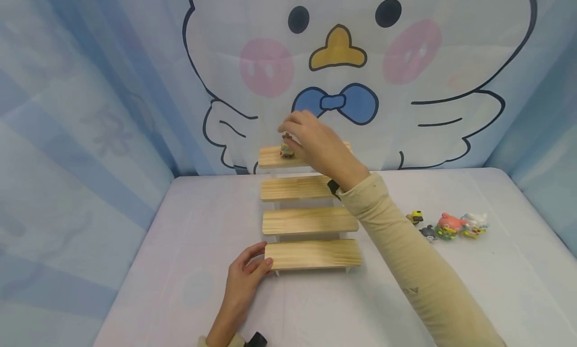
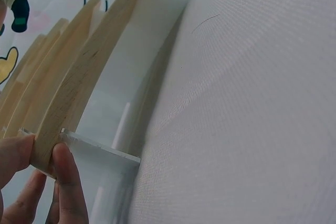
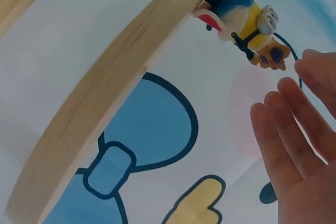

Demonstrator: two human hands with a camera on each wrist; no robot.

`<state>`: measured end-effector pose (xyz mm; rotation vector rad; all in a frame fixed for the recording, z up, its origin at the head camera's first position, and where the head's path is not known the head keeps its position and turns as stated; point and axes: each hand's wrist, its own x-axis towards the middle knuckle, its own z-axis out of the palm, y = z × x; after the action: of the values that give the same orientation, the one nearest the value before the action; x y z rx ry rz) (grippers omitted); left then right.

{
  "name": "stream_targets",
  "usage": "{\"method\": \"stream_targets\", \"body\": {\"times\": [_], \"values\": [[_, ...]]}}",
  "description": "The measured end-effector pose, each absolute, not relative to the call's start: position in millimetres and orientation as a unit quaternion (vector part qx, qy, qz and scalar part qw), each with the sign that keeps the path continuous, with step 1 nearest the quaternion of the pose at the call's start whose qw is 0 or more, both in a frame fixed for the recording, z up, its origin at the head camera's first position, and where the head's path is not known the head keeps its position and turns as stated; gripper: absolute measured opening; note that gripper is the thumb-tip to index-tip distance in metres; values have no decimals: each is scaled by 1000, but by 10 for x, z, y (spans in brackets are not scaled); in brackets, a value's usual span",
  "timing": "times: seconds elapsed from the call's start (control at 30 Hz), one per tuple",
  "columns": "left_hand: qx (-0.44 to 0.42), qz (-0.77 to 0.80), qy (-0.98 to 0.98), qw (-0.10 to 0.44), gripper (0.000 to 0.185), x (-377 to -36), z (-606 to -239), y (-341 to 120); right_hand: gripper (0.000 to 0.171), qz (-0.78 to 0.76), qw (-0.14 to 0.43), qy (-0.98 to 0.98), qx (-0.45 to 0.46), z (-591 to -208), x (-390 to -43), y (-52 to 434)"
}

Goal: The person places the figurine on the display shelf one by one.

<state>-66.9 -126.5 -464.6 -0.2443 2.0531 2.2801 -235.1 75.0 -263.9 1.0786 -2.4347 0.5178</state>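
Atop four wooden shelves (image 1: 310, 221) stands one figurine (image 3: 245, 17).

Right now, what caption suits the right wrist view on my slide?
Goggled figurine on a wooden shelf, the right hand near its head.

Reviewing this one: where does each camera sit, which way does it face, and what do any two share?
Head: on the person's head, facing forward and down at the stepped rack; left hand, right hand and sleeves show.
Left wrist: facing along the lowest step and tabletop; left fingers and part of a sleeve show.
Right wrist: facing the top step, figurine and printed backdrop; right fingers show.
Shared: head and right wrist both show the figurine on the top step.
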Motion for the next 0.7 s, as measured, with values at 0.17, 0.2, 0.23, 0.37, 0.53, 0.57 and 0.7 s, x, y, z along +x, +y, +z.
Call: {"method": "stream_targets", "body": {"times": [0.17,0.2,0.23,0.37,0.53,0.57,0.7], "values": [[-78,741,667,29,53,-664,-4640,-1255,19,189,218,-875,388,-2625,-2296,823],[-77,740,667,29,53,-664,-4640,-1253,19,188,219,-875,388,-2624,-2283,839],[-78,740,667,29,52,-663,-4641,-1255,19,188,220,-875,388,-2626,-2273,849],[-81,741,666,32,52,-663,-4645,-1262,19,189,222,-874,388,-2636,-2237,890],[-81,740,667,32,52,-662,-4643,-1261,21,191,221,-873,391,-2634,-2203,934],[-82,740,667,33,52,-661,-4642,-1261,22,190,222,-872,392,-2633,-2197,942],[-84,738,669,32,52,-661,-4639,-1255,24,183,223,-873,394,-2633,-2169,978]]}}
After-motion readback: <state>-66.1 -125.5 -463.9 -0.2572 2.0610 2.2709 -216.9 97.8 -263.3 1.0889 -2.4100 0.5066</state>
